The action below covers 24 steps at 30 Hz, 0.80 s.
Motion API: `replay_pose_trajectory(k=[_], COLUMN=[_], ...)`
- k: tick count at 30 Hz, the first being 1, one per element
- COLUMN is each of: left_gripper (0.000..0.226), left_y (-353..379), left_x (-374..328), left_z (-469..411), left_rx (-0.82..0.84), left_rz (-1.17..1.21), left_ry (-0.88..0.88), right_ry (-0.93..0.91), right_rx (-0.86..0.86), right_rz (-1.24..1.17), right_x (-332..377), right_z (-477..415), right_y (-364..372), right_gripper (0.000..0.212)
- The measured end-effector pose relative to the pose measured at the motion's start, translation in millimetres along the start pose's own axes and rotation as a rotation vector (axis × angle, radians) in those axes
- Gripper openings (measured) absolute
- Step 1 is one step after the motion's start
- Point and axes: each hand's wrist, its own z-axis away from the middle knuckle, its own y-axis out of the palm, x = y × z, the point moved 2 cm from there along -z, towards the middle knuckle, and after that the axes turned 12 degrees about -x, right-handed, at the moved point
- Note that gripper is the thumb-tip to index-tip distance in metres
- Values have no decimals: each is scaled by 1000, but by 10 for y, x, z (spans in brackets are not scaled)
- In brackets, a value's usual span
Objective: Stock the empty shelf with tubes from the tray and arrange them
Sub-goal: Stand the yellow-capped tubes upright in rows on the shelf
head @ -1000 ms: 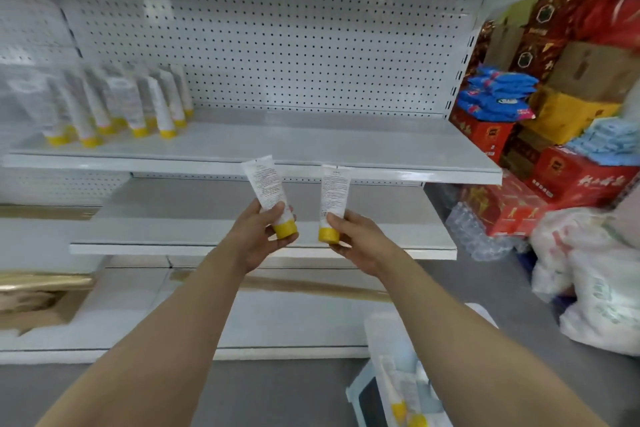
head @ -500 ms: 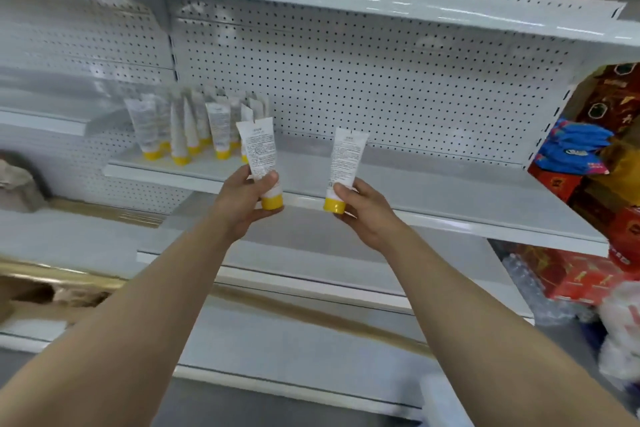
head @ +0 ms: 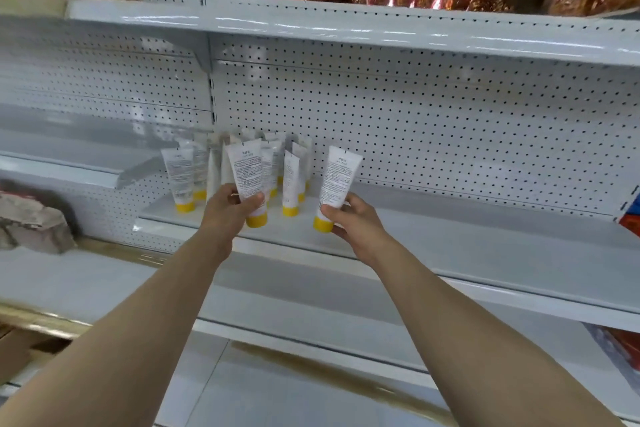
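While a small group of standing tubes [head: 290, 180] is already set cap-down at the left end of the shelf [head: 467, 236], most of that shelf, to the right of the group, is seen to be unfilled; the stocking is therefore judged to be at an early stage, with many more tubes to be brought and the rows yet to be squared, since the standing ones look loosely bunched and some are turned edge-on; the tray is not in view, so what remains in it cannot be told.

Two further tubes are held near the front edge of the shelf and are not yet set down; the left tube [head: 246, 170] is gripped low on its body, just above the yellow cap, by the left hand [head: 225, 208], whose thumb and fingers are curled round it; it is held nearly upright, cap down, in front of the group; the right tube [head: 337, 177] is pinched near its cap by the right hand [head: 353, 215], between thumb and curled fingertips, and is tilted slightly to the right, just beside the group's right edge; both hands are closed snugly on their tubes, with no slack seen in either grip.
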Motion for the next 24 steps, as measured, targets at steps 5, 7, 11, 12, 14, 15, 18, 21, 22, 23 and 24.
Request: replay_pose_trajectory(k=[5, 7, 11, 12, 14, 15, 18, 21, 22, 23, 24], left_gripper=[28, 27, 26, 26, 27, 28, 36, 37, 36, 35, 36], left_y=[-96, -119, -151, -161, -170, -164, -122, -105, -112, -117, -121], left_x=[209, 286, 382, 405, 449, 463, 496, 540, 558, 576, 591], left_z=[-313, -453, -681, -717, -781, -808, -883, -942, -959, -976, -992], left_rx=[32, 51, 102, 118, 158, 183, 238, 265, 262, 257, 253], left_rz=[-17, -36, -107, -120, -125, -128, -158, -162, -165, -170, -176], left_ry=[-8, -3, 44, 52, 65, 76, 110, 120, 123, 128, 134], right_ry=[-16, -32, -55, -60, -77, -82, -93, -109, -114, -116, -116], right_rx=[-41, -65, -127, -147, -193, -221, -285, -329, -341, -352, -360], right_rz=[57, 77, 103, 118, 156, 173, 224, 271, 281, 289, 294], right_x=[-217, -277, -369, -401, -456, -472, -474, -464, -468, -473, -480], right_z=[-111, -162, -212, -209, -196, -190, -176, -167, -166, -171, -178], right_y=[300, 411, 598, 635, 707, 741, 807, 867, 890, 913, 937], right_gripper=[33, 32, 32, 32, 34, 35, 38, 44, 45, 45, 45])
